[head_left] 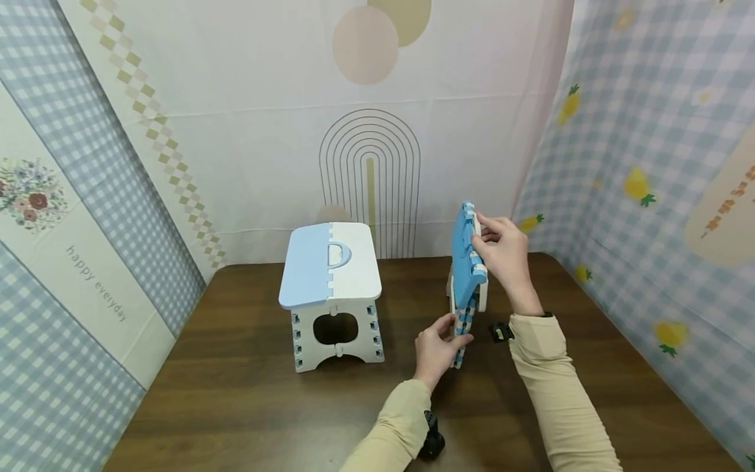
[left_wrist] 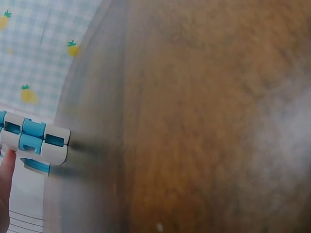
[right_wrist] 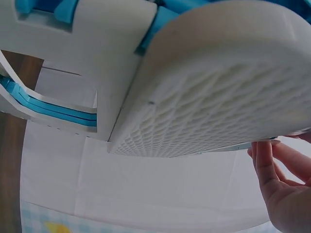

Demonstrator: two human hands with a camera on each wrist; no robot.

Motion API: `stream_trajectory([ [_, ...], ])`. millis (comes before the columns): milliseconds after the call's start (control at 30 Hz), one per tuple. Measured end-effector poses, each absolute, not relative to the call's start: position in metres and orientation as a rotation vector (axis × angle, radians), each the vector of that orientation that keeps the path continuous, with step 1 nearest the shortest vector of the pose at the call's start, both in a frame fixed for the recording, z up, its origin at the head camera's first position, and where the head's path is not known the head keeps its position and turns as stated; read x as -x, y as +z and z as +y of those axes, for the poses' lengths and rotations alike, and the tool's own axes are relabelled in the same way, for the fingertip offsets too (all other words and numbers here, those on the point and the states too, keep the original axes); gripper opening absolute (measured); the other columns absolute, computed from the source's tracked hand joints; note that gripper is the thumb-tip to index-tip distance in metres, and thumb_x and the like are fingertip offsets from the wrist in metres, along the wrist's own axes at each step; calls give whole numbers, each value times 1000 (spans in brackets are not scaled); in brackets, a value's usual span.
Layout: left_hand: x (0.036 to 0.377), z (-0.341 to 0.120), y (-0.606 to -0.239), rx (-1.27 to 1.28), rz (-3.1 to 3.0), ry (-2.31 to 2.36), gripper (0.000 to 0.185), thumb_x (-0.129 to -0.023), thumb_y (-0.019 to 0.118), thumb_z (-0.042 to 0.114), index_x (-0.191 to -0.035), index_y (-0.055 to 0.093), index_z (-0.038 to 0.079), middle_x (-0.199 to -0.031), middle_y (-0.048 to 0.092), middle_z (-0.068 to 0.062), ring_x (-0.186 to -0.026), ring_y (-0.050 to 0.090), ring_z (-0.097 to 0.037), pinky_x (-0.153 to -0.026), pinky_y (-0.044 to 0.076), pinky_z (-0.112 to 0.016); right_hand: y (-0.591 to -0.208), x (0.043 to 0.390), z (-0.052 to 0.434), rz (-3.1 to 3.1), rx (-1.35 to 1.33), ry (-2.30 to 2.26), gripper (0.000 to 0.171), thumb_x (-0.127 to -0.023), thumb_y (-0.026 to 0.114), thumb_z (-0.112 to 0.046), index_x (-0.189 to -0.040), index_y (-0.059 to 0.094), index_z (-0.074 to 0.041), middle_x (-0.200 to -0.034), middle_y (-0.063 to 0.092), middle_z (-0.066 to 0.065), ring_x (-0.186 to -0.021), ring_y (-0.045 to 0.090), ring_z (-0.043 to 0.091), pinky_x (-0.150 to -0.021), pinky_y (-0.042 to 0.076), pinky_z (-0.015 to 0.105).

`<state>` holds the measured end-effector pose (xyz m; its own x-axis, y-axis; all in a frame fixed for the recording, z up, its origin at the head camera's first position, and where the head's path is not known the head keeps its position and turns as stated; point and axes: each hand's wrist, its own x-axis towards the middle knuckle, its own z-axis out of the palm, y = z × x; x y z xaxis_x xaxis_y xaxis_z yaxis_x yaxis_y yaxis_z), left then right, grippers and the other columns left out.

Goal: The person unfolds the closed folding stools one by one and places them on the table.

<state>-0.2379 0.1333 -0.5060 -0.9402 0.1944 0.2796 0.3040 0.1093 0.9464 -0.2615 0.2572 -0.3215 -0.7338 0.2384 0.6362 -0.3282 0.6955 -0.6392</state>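
Note:
A folded blue and white stool (head_left: 467,262) stands upright on the dark wooden table (head_left: 248,406), right of centre. My right hand (head_left: 501,246) grips its upper edge, fingers curled on the white side. My left hand (head_left: 439,347) pinches the lower legs of the folded stool near the tabletop. The left wrist view shows a blue and white hinged leg piece (left_wrist: 36,141) beside my fingertip. Close up in the right wrist view is the white textured seat half (right_wrist: 218,92), with my right hand's fingers (right_wrist: 282,184) at its edge.
An unfolded blue and white stool (head_left: 331,295) stands at the table's centre back. Patterned fabric backdrops enclose the table on the left, back and right. A small black object (head_left: 500,332) lies by my right sleeve.

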Motion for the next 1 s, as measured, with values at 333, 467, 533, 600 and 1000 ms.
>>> stream_trajectory([
  [333, 237, 135, -506, 482, -2276, -2033, 42, -79, 81, 23, -119, 69, 20, -118, 72, -4, -111, 68, -20, -83, 58, -27, -326, 256, 263, -2234, -75, 1144, 44, -95, 60, -15, -138, 54, -8, -128, 58, 20, -111, 61, 35, -91, 53, 28],
  [467, 238, 134, -509, 468, -2291, -2055, 42, -79, 80, 24, -120, 69, 21, -118, 72, -4, -107, 69, -21, -81, 59, -27, -333, 246, 273, -2284, -28, 1240, 47, -100, 52, -30, -144, 48, -13, -143, 51, 15, -129, 51, 35, -106, 43, 51],
  [533, 238, 133, -510, 466, -2291, -2058, 42, -79, 80, 23, -119, 69, 21, -118, 72, -4, -106, 70, -22, -81, 59, -28, -339, 240, 278, -2300, 32, 1241, 46, -101, 49, -31, -144, 48, -12, -146, 49, 15, -132, 48, 35, -108, 41, 52],
  [600, 238, 132, -510, 462, -2284, -2059, 41, -79, 80, 22, -119, 69, 21, -117, 72, -5, -106, 70, -22, -81, 59, -29, -348, 234, 285, -2332, 84, 1223, 44, -102, 47, -26, -143, 49, -9, -146, 48, 16, -132, 48, 35, -108, 41, 51],
  [1000, 237, 130, -509, 538, -2270, -2093, 45, -82, 78, 17, -125, 66, 17, -125, 68, -6, -115, 65, -22, -86, 57, -29, -427, 203, 303, -2788, -42, 1458, 53, -99, 51, -20, -145, 38, 5, -147, 41, 30, -124, 51, 45, -97, 47, 55],
])
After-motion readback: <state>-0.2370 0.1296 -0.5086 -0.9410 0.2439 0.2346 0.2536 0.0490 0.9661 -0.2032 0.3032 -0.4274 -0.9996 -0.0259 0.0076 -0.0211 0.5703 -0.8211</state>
